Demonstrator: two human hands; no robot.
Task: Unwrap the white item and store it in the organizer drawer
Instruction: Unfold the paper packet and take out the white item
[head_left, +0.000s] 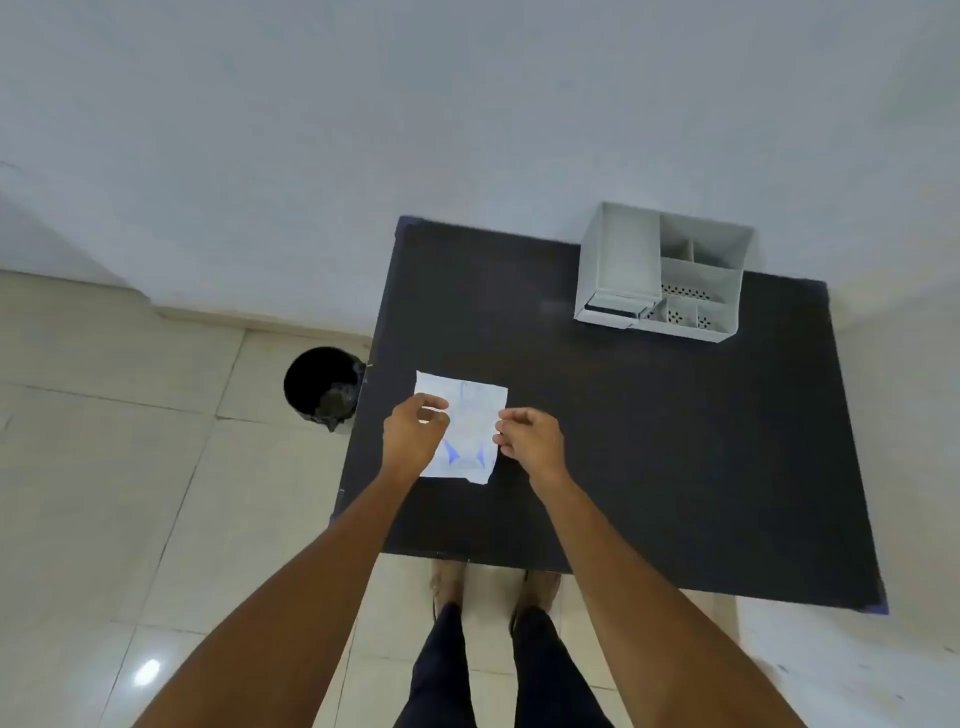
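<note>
A flat white packet with blue markings (467, 415) lies on the dark table (623, 441), near its left side. My left hand (413, 436) pinches the packet's left edge with thumb and fingers. My right hand (527, 439) has its curled fingers at the packet's right edge. The white organizer (623, 254) stands at the table's far right, with several open compartments and a small drawer (610, 310) at its lower front left.
A black bin (322, 387) sits on the tiled floor just left of the table. A white wall runs behind the table. My legs and feet are below the table's near edge.
</note>
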